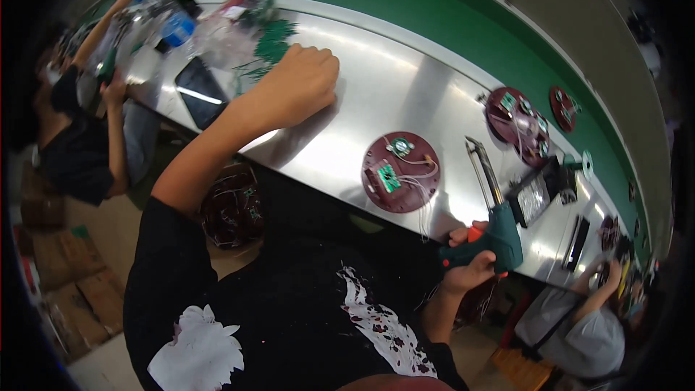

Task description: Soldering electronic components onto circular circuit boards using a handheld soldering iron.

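Remotely, I watched through the head camera as the right hand [469, 274], at the lower right of the frame, had its fingers wrapped around the handle of a teal soldering gun [507, 239], the long metal tip pointing up the frame. The left hand [304, 78], above and left of center, was over the steel table [362, 65], fingers curled into a fist just beside a bundle of green strips [274, 40]; I could not tell whether they held anything. Near the center lay a dark-red disc [407, 201], bearing a green circuit board [389, 178] and pale wires.
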{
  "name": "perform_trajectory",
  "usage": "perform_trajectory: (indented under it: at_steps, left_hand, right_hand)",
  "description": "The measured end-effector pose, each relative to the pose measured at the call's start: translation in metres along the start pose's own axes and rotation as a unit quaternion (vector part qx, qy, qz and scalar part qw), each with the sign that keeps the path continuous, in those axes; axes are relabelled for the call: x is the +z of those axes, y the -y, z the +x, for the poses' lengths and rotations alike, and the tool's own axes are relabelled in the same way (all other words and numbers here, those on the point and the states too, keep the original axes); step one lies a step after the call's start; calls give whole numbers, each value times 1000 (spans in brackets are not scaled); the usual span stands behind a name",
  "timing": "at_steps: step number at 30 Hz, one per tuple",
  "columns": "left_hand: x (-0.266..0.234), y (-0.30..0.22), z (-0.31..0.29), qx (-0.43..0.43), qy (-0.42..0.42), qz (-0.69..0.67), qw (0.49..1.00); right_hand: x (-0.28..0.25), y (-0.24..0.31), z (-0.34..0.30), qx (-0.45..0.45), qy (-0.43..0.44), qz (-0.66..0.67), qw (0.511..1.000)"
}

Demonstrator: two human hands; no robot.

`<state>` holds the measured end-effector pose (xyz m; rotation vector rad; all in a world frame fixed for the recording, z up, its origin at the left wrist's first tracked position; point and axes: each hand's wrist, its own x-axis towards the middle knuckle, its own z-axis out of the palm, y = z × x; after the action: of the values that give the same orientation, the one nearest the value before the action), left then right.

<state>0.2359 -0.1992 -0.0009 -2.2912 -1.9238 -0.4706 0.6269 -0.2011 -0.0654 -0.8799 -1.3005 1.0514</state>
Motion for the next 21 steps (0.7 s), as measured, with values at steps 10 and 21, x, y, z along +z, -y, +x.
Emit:
perform_trajectory:
  at_steps: [10, 21]
  left_hand:
    - [-4, -88, 6, 17, -18, -311, 950]
    - [6, -142, -41, -107, -59, -262, 957]
  right_hand:
    - [-10, 20, -13, 42, 38, -26, 998]
    - [6, 28, 3, 66, 71, 27, 995]
